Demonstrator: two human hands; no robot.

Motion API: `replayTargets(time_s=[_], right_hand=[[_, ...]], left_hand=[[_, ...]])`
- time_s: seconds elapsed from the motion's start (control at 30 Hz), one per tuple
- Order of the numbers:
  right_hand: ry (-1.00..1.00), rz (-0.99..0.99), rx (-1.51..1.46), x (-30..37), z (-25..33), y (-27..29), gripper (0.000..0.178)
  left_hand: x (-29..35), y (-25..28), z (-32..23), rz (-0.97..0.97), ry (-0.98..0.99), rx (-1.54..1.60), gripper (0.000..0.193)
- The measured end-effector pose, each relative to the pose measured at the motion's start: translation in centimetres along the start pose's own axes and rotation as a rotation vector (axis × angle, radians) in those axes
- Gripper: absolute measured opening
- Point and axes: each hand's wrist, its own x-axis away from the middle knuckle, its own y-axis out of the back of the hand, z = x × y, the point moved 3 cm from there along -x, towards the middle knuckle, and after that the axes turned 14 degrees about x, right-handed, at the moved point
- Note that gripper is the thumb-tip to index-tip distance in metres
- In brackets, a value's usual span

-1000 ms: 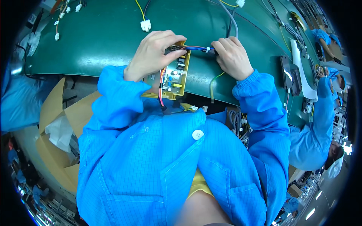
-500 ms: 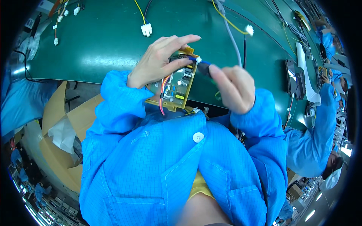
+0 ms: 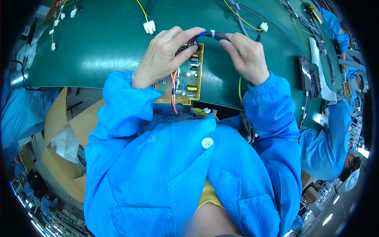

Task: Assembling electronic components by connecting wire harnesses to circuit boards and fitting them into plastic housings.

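Note:
My left hand [image 3: 164, 53] grips the far left part of a circuit board [image 3: 189, 81] in a yellow frame, its thumb over the components. Blue wires [image 3: 196, 38] loop up from the board's far end, between my left thumb and forefinger. They run right into a black-sleeved cable [image 3: 219, 36] with a white band near its end. My right hand [image 3: 248, 55] pinches that sleeve between thumb and fingers, up and right of the board. Red, orange and dark wires [image 3: 173, 93] hang over the board's near edge. My left palm hides the board's far left corner.
The green table [image 3: 98, 59] carries a white connector [image 3: 149, 27] with yellow and black leads, another white connector [image 3: 264, 26], and black parts [image 3: 308, 77] at right. An open cardboard box [image 3: 59, 158] stands lower left. A co-worker's blue sleeve [image 3: 327, 146] is at right.
The board and my left hand have shifted away from my body. My right hand has moved up with the sleeved cable, and the blue wires now arch higher above the board.

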Motion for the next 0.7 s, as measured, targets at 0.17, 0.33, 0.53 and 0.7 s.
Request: replayTargets(time_s=[0.17, 0.33, 0.53, 0.7], right_hand=[[-0.021, 0.302, -0.294, -1.4, -0.8, -1.8, 0.028], [-0.055, 0.398, -0.366, -1.1, -1.1, -0.9, 0.033], [-0.137, 0.523, -0.583, -1.3, -1.0, -0.8, 0.039], [-0.249, 0.691, -0.685, -1.7, -1.1, -1.0, 0.042]], left_hand=[[0.0, -0.6, -0.4, 0.046, -0.048, 0.105, 0.047], [0.1, -0.7, -0.8, -0.034, 0.003, 0.188, 0.044], [0.2, -0.5, -0.5, 0.02, -0.024, 0.125, 0.036], [0.2, -0.5, -0.4, 0.025, -0.033, 0.132, 0.038]])
